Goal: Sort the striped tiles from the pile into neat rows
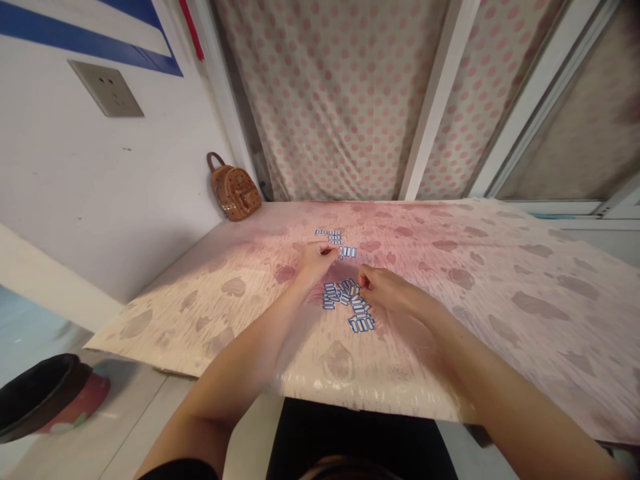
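Small flat white pieces with blue edges lie on the table in two groups. The far group is set out in short rows. Its near end, a row of upright pieces, touches or sits close by the fingertips of my left hand, which are pinched together. Nearer to me is a loose, overlapping pile. At the pile's right edge my right hand is closed, with thumb and forefinger together over the pieces. Whatever is between the fingers of either hand is too small to make out.
A patterned, glossy cloth covers the table. A small brown backpack stands at its far left corner against the wall. Polka-dot curtains hang behind. A dark-rimmed pot or bin is on the floor at left.
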A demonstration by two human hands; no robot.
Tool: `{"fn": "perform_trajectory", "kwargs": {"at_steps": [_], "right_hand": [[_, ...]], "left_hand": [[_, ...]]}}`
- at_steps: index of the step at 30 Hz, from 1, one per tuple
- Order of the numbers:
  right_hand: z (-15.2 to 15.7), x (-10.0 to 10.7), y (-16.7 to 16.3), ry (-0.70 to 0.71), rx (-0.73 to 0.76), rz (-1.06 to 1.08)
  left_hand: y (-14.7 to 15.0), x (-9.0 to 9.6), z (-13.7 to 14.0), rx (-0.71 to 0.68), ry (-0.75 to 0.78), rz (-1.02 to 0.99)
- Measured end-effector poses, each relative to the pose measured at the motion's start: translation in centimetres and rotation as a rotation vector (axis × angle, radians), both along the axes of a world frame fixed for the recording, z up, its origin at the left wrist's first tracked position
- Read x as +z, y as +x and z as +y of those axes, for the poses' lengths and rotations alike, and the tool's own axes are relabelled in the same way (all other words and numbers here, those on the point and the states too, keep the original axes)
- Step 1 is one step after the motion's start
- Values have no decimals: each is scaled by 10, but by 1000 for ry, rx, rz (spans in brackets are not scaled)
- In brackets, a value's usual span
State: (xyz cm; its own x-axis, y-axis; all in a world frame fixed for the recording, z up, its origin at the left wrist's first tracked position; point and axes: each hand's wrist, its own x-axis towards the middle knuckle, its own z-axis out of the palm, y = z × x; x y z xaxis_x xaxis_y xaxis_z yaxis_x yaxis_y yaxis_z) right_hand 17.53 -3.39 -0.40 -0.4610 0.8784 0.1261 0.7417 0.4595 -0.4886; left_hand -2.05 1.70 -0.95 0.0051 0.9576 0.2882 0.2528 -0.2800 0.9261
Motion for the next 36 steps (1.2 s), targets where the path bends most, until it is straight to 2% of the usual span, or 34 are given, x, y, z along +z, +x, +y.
{"fn": "perform_trajectory", "kwargs": {"at_steps": [5, 8, 13, 17, 22, 26, 36], "right_hand": [[1, 9, -2, -111, -42, 171], [5, 8, -2, -79, -92, 210], [10, 7, -1, -2, -131, 318], [11, 11, -2, -32, -105, 448], [7, 18, -4, -230, 23, 670], [3, 23, -5, -310, 73, 768], [10, 11, -9, -328, 111, 834]], "left_hand": [[3, 2, -3, -13, -12, -14], [9, 1, -8, 1, 29, 59], [23, 2, -25, 33, 188, 201], [30, 5, -32, 64, 222, 282], [31, 2, -24, 30, 172, 31], [30, -2, -19, -8, 103, -123], [31, -1, -23, -36, -40, -243]]}}
